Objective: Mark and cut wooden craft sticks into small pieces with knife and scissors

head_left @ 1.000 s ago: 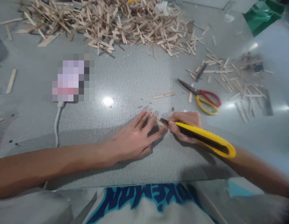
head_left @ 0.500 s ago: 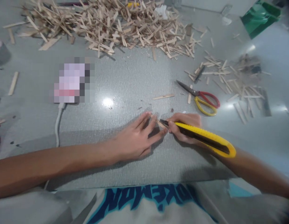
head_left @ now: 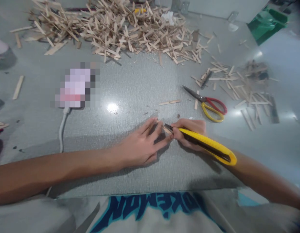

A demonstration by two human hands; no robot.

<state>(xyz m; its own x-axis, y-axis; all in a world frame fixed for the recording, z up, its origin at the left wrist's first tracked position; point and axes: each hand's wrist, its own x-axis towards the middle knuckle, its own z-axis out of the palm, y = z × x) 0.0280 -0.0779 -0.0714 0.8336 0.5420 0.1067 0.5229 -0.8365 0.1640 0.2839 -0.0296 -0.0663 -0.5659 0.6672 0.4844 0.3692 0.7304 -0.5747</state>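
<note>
My left hand (head_left: pixel 142 142) lies on the table with its fingers spread, fingertips pinning a small wooden stick (head_left: pixel 166 130) against the surface. Most of that stick is covered by the fingers. In my right hand (head_left: pixel 188 129) is a yellow box cutter (head_left: pixel 208 142), gripped near its front end. Its dark blade touches or hovers just over the stick between the hands; I cannot tell which. The cutter's rear end points right and towards me, above my right wrist. Just beyond the hands lies another loose wooden stick (head_left: pixel 169 102).
Scissors (head_left: pixel 204 101) with red and yellow handles lie to the right. A big heap of wooden sticks (head_left: pixel 121 32) spreads across the back, with a smaller scatter (head_left: pixel 237 81) at right. On the left, a blurred-out device (head_left: pixel 76 85) has a white cable (head_left: pixel 61 132). A green bin (head_left: pixel 267 24) stands far right.
The box cutter's rear end has swung slightly left, its blade staying at the stick. My left hand keeps its place. The whole view has shifted a little.
</note>
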